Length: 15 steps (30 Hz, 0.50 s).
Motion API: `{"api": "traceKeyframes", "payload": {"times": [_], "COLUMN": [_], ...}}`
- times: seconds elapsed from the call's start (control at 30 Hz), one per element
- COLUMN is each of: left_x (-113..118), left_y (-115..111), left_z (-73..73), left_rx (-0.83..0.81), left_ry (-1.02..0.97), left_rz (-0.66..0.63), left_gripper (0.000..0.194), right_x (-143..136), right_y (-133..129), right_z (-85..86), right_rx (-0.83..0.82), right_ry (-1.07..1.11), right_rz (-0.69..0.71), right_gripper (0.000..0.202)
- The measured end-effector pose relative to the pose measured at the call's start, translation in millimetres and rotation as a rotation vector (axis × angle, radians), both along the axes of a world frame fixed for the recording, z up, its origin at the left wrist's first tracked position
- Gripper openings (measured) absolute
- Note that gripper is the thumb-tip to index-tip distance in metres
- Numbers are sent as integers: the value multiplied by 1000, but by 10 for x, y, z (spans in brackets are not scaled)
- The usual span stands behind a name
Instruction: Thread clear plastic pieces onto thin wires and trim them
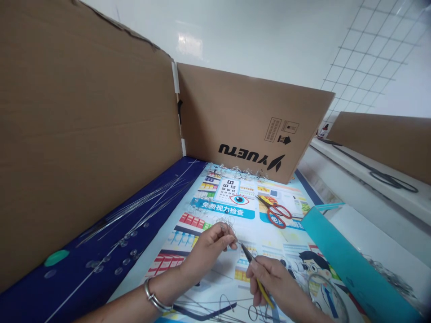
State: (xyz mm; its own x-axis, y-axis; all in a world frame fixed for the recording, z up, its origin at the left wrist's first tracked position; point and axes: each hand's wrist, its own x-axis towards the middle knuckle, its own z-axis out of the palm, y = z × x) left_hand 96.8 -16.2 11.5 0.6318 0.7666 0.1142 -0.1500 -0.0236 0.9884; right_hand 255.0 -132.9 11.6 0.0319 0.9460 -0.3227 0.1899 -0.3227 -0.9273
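My left hand (217, 240), with a silver bangle (155, 297) at the wrist, pinches a small piece of thin wire (228, 222) above the printed mat. My right hand (269, 280) is wrapped round pliers (247, 252) with yellow handles. The tips of the pliers point up and left and meet the wire beside my left fingertips. Whether the jaws are closed on it is too small to tell. Beyond my hands, red-handled scissors (276, 215) lie on the mat (215, 269). Loose wires and rings (215, 309) lie below my hands.
Cardboard panels (249, 121) stand at the left and back. Long thin wires (134, 206) and several clear discs (118, 271) lie on the blue strip, near a green piece (56, 258). On the right, a turquoise box (357, 264) holds small wire pieces. Clear bits line the back panel's foot.
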Motion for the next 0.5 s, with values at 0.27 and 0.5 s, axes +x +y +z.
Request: {"api": "traceKeyframes", "payload": {"times": [0.27,0.5], "left_x": [-18,-35], "left_y": [2,0], "left_z": [-17,15], "left_rx": [80,151], "left_ry": [11,25], "left_rz": [-20,-19], "left_gripper": [8,10], "right_x": [18,21], "right_y": [-18,-10], "right_z": [-51,-21], "right_rx": [-4,-1], "right_ry": [-14,-52], "right_rz": [15,26], "right_gripper": [42,43]}}
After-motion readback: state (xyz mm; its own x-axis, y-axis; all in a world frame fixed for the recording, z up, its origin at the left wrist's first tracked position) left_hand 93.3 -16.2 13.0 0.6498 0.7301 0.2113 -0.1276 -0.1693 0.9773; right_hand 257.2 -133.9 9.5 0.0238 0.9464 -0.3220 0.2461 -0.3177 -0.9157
